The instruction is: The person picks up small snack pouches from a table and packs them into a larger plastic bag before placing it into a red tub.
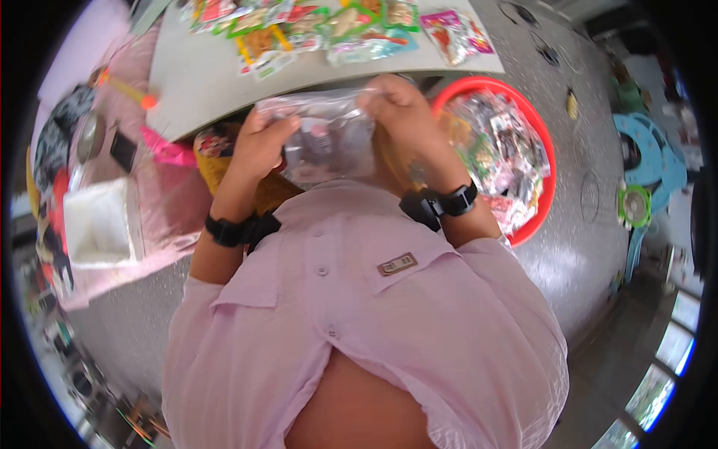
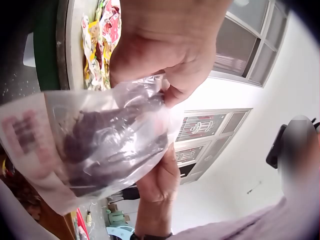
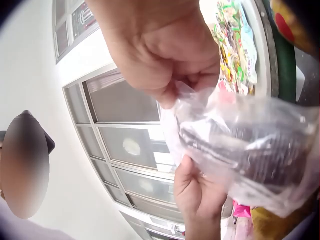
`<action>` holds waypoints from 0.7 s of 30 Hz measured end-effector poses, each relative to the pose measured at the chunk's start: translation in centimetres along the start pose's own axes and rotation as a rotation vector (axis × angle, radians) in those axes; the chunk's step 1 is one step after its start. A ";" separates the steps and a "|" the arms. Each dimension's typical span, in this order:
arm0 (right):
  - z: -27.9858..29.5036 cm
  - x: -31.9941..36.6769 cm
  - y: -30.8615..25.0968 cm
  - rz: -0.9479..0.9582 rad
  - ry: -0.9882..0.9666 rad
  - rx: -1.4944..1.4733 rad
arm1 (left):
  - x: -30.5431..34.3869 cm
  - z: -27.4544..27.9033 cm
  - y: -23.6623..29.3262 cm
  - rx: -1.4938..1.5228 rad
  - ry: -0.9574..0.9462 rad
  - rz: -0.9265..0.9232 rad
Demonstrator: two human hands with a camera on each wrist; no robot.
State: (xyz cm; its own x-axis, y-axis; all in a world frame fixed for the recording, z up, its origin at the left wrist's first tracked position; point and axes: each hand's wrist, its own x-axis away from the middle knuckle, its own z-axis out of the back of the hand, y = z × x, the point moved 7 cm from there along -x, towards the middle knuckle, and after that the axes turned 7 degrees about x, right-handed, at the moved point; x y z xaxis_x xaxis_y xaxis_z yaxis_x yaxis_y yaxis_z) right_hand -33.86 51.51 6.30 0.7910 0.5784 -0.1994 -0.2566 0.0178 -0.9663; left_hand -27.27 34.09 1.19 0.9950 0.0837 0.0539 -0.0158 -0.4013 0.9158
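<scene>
Between both hands hangs a clear plastic bag (image 1: 329, 142) with dark contents, held in front of the shirt near the table's edge. My left hand (image 1: 263, 142) grips one side of it, thumb lying over the plastic. The right hand (image 1: 400, 112) pinches the opposite upper corner. In the left wrist view the bag (image 2: 110, 145) shows a dark brown mass inside and a pale panel with blurred red and dark print. From the right wrist view, the bag's plastic (image 3: 250, 150) is wrinkled and shiny around the dark contents.
A white table (image 1: 202, 75) ahead carries several colourful snack packets (image 1: 307, 30). To the right, a red basin (image 1: 552, 161) is filled with packets. On the left, a white foam box (image 1: 101, 224) stands on a pink cloth (image 1: 172, 217). Blue chairs (image 1: 651, 150) are at far right.
</scene>
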 end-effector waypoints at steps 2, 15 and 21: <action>0.1 0.6 -0.3 -0.024 -0.114 -0.025 | 0.2 -0.6 0.3 -0.066 0.005 0.000; -1.4 1.6 -1.4 0.092 -0.338 0.489 | 0.8 -6.2 2.3 -0.573 -0.161 -0.172; 0.4 2.5 -1.0 0.157 -0.172 0.392 | 0.4 -7.0 1.1 -0.524 -0.274 -0.113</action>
State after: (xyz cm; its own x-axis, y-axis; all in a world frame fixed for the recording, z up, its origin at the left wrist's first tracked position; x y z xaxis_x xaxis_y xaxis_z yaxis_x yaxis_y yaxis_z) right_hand -31.88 53.26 6.83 0.6309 0.7249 -0.2766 -0.5827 0.2074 -0.7858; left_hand -27.57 40.07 5.02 0.9814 -0.1661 -0.0960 0.1145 0.1055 0.9878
